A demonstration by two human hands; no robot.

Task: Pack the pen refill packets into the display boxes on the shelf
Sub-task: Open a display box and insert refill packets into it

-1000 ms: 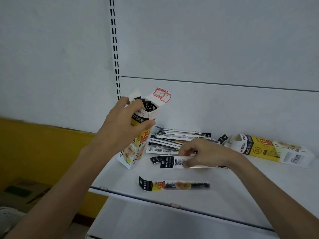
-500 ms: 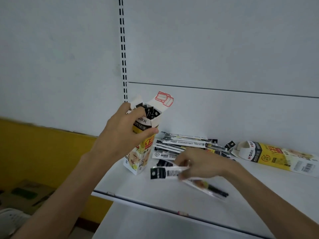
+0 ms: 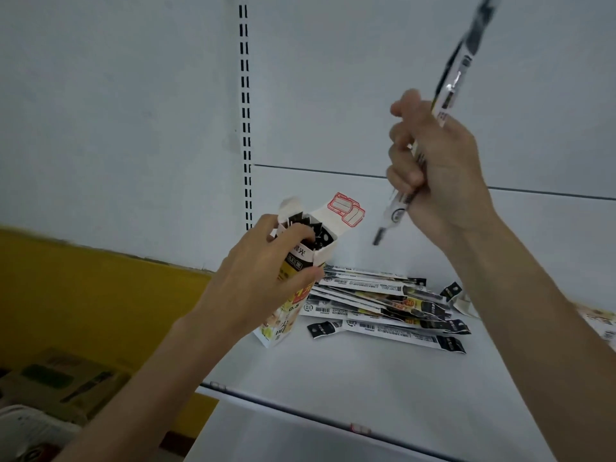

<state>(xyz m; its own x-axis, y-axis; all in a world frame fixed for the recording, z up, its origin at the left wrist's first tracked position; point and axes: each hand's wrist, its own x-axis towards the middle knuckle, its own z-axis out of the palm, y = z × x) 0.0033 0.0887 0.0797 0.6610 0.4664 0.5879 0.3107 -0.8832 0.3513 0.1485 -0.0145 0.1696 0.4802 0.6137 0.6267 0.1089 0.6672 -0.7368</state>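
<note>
Cardboard display box (image 3: 283, 323) stands tilted on shelf (image 3: 333, 378), flap open, dark packet tops showing inside. Left hand (image 3: 263, 281) grips its upper part, fingers curled round mouth. Right hand (image 3: 443, 171) well above, fingers wrapped round refill packet (image 3: 462, 58) — blurred, lower end angled toward box. Step in hand, likely: insertion. Next move calls for lowering packet end-first into mouth, clear of flap. Loose pile (image 3: 383, 301) waits just beside box.

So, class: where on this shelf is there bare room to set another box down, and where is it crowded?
Bare: the wide front strip of the shelf, between its front edge and the pile of refill packets. Crowded: the back, where the pile lies close beside the display box that the left hand grips and spreads rightward.
</note>
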